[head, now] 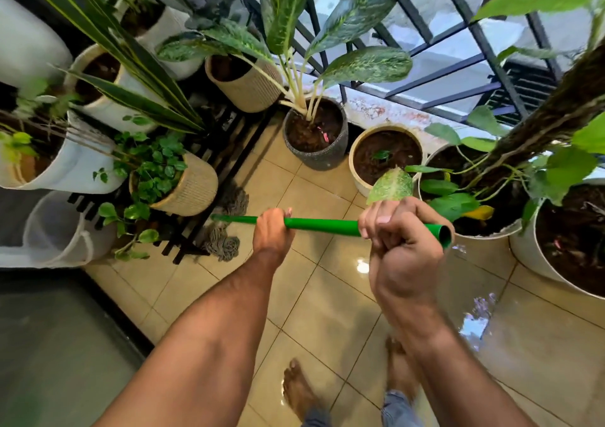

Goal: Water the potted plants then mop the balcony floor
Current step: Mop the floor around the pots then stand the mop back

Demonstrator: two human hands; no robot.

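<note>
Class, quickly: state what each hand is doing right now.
Left hand: closed around the green mop handle.
Right hand: closed around the same handle, near its end.

Both hands grip green mop handle point(322, 224): left hand point(271, 230) farther down shaft, right hand point(397, 241) near open top end. Grey string mop head point(226, 227) on wet tiled floor point(314, 295) beside black slatted plant rack point(209, 178). Potted plants all round; dark speckled pot point(322, 151) by railing point(458, 66). Bare feet below.

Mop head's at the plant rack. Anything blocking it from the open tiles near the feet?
Nothing visible. The mop head lies at the rack's edge, and the tiles from there toward the feet are bare and wet. Both hands, left and right, grip the handle.
</note>
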